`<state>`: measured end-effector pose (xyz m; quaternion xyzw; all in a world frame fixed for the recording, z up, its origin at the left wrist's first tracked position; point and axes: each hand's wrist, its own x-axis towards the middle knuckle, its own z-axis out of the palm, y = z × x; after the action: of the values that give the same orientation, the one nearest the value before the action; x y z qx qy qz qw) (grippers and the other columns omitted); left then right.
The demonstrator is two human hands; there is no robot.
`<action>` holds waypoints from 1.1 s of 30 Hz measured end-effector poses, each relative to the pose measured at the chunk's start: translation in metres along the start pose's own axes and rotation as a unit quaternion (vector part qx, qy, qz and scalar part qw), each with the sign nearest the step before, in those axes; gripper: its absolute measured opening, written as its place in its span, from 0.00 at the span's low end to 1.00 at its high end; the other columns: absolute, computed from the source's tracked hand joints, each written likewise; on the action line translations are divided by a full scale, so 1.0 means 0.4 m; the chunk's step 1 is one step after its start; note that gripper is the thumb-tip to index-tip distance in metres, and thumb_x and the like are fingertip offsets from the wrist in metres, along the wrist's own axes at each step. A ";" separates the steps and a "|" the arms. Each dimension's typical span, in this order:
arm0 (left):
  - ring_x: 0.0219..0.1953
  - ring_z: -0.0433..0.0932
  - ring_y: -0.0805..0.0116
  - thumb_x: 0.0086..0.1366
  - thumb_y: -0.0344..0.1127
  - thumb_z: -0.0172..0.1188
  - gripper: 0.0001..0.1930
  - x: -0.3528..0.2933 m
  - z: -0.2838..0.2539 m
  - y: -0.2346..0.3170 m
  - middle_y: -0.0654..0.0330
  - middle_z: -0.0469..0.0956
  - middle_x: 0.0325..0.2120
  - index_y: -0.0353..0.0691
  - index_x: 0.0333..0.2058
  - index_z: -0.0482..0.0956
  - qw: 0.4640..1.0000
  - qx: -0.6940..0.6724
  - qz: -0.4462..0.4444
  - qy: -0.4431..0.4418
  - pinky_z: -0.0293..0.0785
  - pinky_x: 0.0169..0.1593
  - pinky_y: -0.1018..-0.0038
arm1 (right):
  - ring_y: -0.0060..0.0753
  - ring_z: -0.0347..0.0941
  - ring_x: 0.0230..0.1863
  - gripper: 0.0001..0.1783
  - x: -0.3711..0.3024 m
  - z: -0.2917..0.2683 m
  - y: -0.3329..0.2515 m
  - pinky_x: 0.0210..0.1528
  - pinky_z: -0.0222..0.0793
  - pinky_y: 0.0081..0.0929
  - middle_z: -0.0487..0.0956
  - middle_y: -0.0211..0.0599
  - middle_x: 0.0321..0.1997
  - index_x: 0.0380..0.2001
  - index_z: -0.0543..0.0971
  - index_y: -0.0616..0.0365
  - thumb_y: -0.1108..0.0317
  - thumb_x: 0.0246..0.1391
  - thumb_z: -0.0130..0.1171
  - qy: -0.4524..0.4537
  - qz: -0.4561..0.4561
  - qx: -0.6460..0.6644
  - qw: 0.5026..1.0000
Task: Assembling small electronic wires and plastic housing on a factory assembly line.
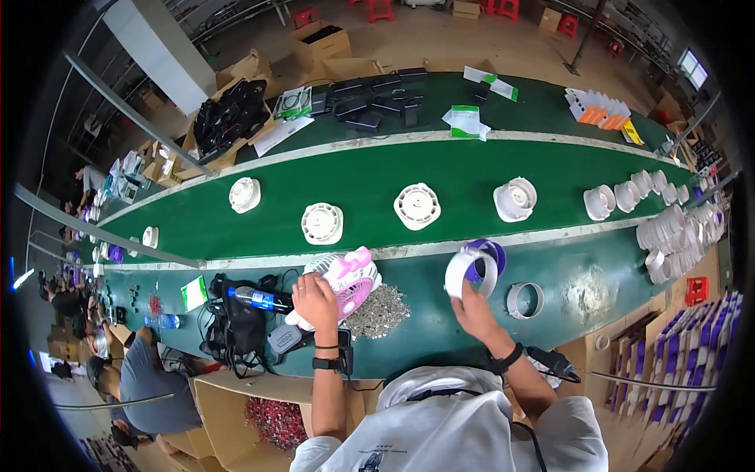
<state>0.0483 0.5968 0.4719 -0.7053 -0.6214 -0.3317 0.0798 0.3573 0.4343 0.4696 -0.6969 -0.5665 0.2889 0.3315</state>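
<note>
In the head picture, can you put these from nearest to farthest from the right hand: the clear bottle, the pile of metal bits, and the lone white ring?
1. Lone white ring, just right of the right hand.
2. Pile of metal bits, to the hand's left.
3. Clear bottle, much farther left.

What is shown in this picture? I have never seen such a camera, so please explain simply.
No robot here: a person works with two bare hands, seen from a wide camera on the head, so straight edges look bent. The left hand touches a pink-and-white fan. The right hand holds a white ring; a purple ring shows beyond it. On the green table lie a pile of small silvery pieces and another white ring. Beyond, white round parts sit on a green belt.
</note>
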 end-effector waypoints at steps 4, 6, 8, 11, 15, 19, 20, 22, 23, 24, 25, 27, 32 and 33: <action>0.36 0.74 0.50 0.64 0.33 0.52 0.07 0.005 -0.010 0.002 0.55 0.77 0.31 0.40 0.30 0.78 1.000 0.003 -0.017 -0.015 0.68 0.38 0.57 | 0.71 0.75 0.44 0.16 0.211 0.014 -0.030 0.45 0.70 0.60 0.79 0.63 0.43 0.49 0.70 0.68 0.75 0.58 0.55 0.012 -0.047 -0.082 0.995; 0.36 0.74 0.49 0.63 0.33 0.52 0.07 0.005 -0.012 0.000 0.55 0.77 0.31 0.40 0.31 0.78 1.000 -0.001 -0.017 -0.022 0.68 0.39 0.57 | 0.65 0.78 0.39 0.12 0.312 0.035 -0.012 0.43 0.74 0.57 0.80 0.60 0.39 0.45 0.71 0.65 0.75 0.57 0.55 0.022 -0.070 -0.147 0.986; 0.35 0.74 0.48 0.64 0.33 0.51 0.08 0.005 -0.016 0.005 0.54 0.77 0.31 0.40 0.31 0.78 0.999 -0.005 -0.024 -0.026 0.67 0.39 0.57 | 0.63 0.79 0.37 0.12 0.412 0.055 0.005 0.40 0.75 0.55 0.81 0.58 0.37 0.44 0.72 0.64 0.75 0.57 0.55 0.016 -0.070 -0.190 0.979; 0.35 0.74 0.48 0.63 0.33 0.51 0.08 0.000 -0.010 0.003 0.54 0.76 0.30 0.39 0.31 0.78 0.999 -0.011 -0.027 -0.028 0.67 0.39 0.57 | 0.60 0.81 0.35 0.14 0.546 0.109 0.097 0.37 0.78 0.52 0.83 0.53 0.33 0.44 0.73 0.61 0.77 0.53 0.57 0.022 -0.089 -0.230 0.969; 0.37 0.75 0.51 0.62 0.33 0.53 0.06 -0.006 -0.012 0.001 0.56 0.78 0.32 0.41 0.32 0.79 0.998 -0.009 -0.042 -0.052 0.68 0.40 0.59 | 0.58 0.83 0.38 0.19 0.637 0.154 0.173 0.42 0.80 0.49 0.84 0.54 0.36 0.46 0.73 0.60 0.78 0.49 0.60 -0.032 -0.050 -0.316 0.947; 0.36 0.74 0.51 0.61 0.32 0.53 0.06 0.000 -0.014 0.003 0.56 0.77 0.31 0.41 0.32 0.79 0.998 -0.022 -0.040 -0.051 0.67 0.40 0.59 | 0.59 0.82 0.40 0.24 0.664 0.185 0.240 0.44 0.80 0.50 0.84 0.56 0.38 0.49 0.74 0.59 0.79 0.45 0.63 -0.056 -0.054 -0.325 0.942; 0.36 0.74 0.51 0.61 0.32 0.53 0.06 0.003 -0.016 0.003 0.56 0.77 0.31 0.41 0.32 0.79 0.998 -0.019 -0.041 -0.051 0.67 0.40 0.59 | 0.59 0.82 0.41 0.24 0.666 0.182 0.242 0.44 0.80 0.50 0.84 0.56 0.38 0.49 0.74 0.60 0.80 0.44 0.63 -0.064 -0.049 -0.329 0.941; 0.36 0.74 0.50 0.61 0.32 0.53 0.06 0.005 -0.020 0.005 0.55 0.77 0.31 0.40 0.32 0.78 0.997 -0.017 -0.044 -0.054 0.68 0.40 0.59 | 0.59 0.82 0.41 0.26 0.667 0.175 0.244 0.43 0.80 0.51 0.83 0.57 0.38 0.51 0.73 0.59 0.80 0.45 0.63 -0.072 -0.054 -0.332 0.939; 0.36 0.74 0.50 0.61 0.32 0.53 0.06 0.007 -0.020 0.008 0.55 0.77 0.31 0.40 0.32 0.78 0.997 -0.018 -0.044 -0.055 0.68 0.40 0.59 | 0.59 0.82 0.41 0.26 0.667 0.165 0.254 0.43 0.80 0.51 0.83 0.57 0.38 0.51 0.73 0.59 0.80 0.45 0.63 -0.073 -0.052 -0.332 0.939; 0.36 0.74 0.50 0.61 0.32 0.53 0.06 0.009 -0.021 0.009 0.55 0.77 0.31 0.40 0.32 0.78 0.997 -0.016 -0.045 -0.059 0.68 0.40 0.59 | 0.61 0.81 0.42 0.28 0.666 0.156 0.261 0.46 0.78 0.52 0.83 0.58 0.40 0.56 0.70 0.56 0.77 0.49 0.60 -0.098 -0.032 -0.331 0.938; 0.36 0.74 0.50 0.62 0.32 0.53 0.06 0.011 -0.022 0.012 0.55 0.77 0.31 0.40 0.32 0.78 0.997 -0.015 -0.045 -0.061 0.68 0.40 0.58 | 0.63 0.80 0.44 0.31 0.665 0.148 0.267 0.48 0.76 0.54 0.82 0.59 0.42 0.62 0.68 0.54 0.75 0.53 0.58 -0.123 -0.012 -0.330 0.936; 0.34 0.73 0.49 0.62 0.31 0.52 0.06 0.015 -0.023 0.018 0.54 0.76 0.30 0.39 0.31 0.78 0.998 -0.019 -0.040 -0.052 0.67 0.39 0.58 | 0.63 0.80 0.44 0.31 0.659 0.138 0.269 0.48 0.76 0.54 0.82 0.58 0.42 0.62 0.68 0.53 0.75 0.53 0.58 -0.124 -0.011 -0.334 0.934; 0.33 0.72 0.48 0.63 0.29 0.50 0.07 0.009 -0.017 0.015 0.53 0.75 0.29 0.38 0.31 0.77 0.998 -0.020 -0.035 -0.039 0.67 0.39 0.57 | 0.63 0.79 0.45 0.30 0.645 0.103 0.309 0.48 0.76 0.56 0.82 0.58 0.43 0.62 0.67 0.52 0.75 0.54 0.57 -0.131 -0.027 -0.327 0.935; 0.34 0.73 0.48 0.62 0.31 0.51 0.06 0.009 -0.017 0.014 0.53 0.76 0.30 0.38 0.31 0.78 0.998 -0.017 -0.036 -0.045 0.68 0.40 0.57 | 0.63 0.79 0.46 0.31 0.642 0.097 0.316 0.49 0.76 0.56 0.81 0.59 0.44 0.62 0.67 0.53 0.75 0.54 0.57 -0.129 -0.034 -0.323 0.937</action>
<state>0.0511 0.5950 0.4808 -0.6977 -0.6439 -0.3128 0.0283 0.4518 0.6741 0.3392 -0.7034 -0.6907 0.1662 0.0224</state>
